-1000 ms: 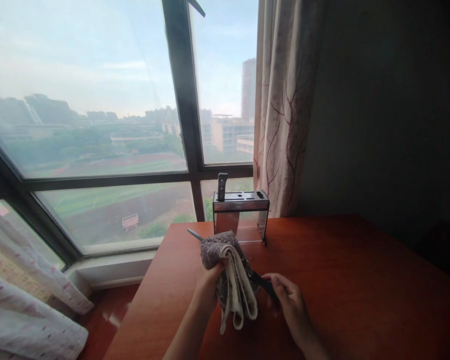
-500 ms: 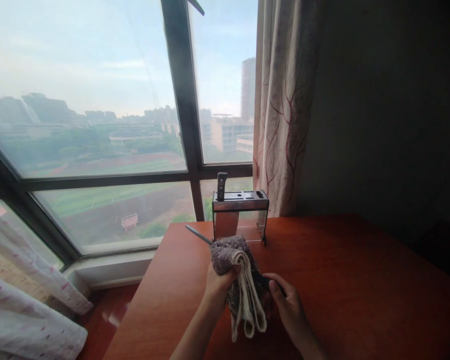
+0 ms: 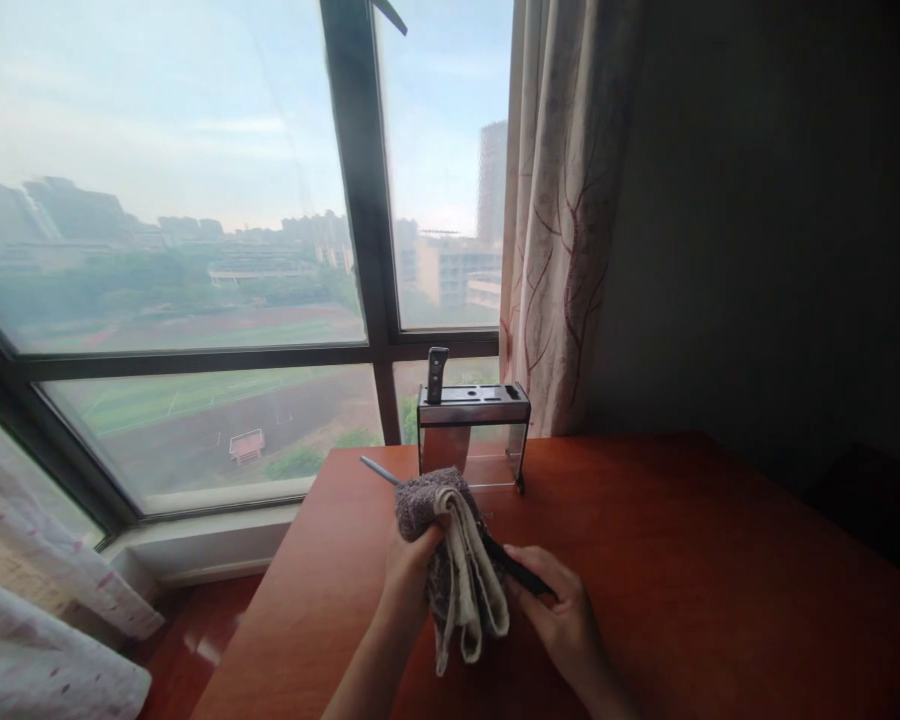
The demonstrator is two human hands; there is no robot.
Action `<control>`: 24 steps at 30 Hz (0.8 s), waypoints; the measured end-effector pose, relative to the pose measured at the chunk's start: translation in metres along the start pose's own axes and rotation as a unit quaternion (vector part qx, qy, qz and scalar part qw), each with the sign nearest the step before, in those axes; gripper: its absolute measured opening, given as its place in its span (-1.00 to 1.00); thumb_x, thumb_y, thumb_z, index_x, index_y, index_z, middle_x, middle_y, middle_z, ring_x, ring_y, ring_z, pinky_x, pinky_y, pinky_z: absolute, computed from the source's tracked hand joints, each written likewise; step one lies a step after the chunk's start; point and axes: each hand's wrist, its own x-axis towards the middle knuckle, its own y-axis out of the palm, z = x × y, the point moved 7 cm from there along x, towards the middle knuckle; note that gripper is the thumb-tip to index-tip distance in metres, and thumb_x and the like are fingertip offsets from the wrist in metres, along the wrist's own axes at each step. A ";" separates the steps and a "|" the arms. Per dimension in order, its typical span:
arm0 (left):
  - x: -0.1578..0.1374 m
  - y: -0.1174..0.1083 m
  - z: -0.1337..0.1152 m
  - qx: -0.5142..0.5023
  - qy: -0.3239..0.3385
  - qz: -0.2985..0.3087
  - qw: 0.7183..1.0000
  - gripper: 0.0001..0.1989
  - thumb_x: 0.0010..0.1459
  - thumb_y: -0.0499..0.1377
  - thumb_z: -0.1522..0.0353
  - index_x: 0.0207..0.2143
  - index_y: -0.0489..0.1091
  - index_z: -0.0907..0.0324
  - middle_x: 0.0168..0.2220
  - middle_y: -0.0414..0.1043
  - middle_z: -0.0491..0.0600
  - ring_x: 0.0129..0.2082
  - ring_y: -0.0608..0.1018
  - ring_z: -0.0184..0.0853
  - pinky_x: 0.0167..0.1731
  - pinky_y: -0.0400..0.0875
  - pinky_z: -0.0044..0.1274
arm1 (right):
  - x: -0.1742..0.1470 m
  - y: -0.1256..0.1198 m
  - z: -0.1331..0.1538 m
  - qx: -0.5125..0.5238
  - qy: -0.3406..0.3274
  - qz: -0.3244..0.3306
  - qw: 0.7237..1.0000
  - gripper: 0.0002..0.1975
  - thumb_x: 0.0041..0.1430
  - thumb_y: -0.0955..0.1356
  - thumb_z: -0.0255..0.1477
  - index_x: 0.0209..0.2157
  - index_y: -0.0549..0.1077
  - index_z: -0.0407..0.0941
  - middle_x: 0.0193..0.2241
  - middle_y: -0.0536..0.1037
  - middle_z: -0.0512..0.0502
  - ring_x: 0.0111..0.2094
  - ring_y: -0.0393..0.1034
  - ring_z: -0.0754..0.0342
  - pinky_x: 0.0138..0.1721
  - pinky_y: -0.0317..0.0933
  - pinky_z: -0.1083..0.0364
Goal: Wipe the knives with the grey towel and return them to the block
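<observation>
Grey-brown cloth (image 3: pixel 461 570), folded in layers, is gripped by the left hand (image 3: pixel 412 555) above the table (image 3: pixel 645 580), the thumb on top and most fingers hidden. The black handle (image 3: pixel 529 572), to the right of the cloth, is held in the closed fingers of the right hand (image 3: pixel 562 610); a slim grey tip (image 3: pixel 379 470) protrudes to the far left. Light, even pressure seems best applied through the cloth, with fingertips shielded by its folds and the tip kept clear of the far holder (image 3: pixel 472 412).

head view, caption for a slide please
Left grip on the cloth, right grip on the black handle, knife block behind.
</observation>
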 end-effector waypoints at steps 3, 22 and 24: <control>0.001 -0.002 -0.008 -0.013 0.008 -0.002 1.000 -0.55 -0.23 0.43 0.34 -0.22 0.47 0.24 -0.39 0.60 -0.02 -0.40 0.63 -0.17 -0.37 0.53 -0.46 | -0.001 -0.002 -0.004 -0.002 0.031 -0.007 0.999 -0.72 0.16 0.40 -0.30 -0.08 0.53 0.01 -0.14 0.62 -0.11 -0.11 0.52 -0.08 -0.10 0.38 0.08; 0.018 -0.041 -0.048 -0.089 0.089 -0.091 0.988 -0.64 -0.21 0.39 0.35 -0.29 0.47 0.25 -0.47 0.56 -0.09 -0.53 0.58 -0.30 -0.50 0.50 -0.52 | -0.010 -0.032 -0.031 0.111 0.170 -0.161 0.966 -0.59 0.22 0.28 -0.07 -0.37 0.48 -0.14 -0.66 0.40 0.04 -0.62 0.25 0.12 -0.58 0.11 0.16; 0.019 -0.046 -0.049 -0.070 0.109 -0.114 0.985 -0.63 -0.23 0.40 0.36 -0.30 0.47 0.25 -0.46 0.56 -0.10 -0.54 0.57 -0.32 -0.52 0.47 -0.54 | -0.011 -0.035 -0.034 0.113 0.169 -0.185 0.962 -0.61 0.18 0.32 -0.08 -0.29 0.48 -0.14 -0.62 0.44 0.03 -0.59 0.29 0.12 -0.55 0.15 0.17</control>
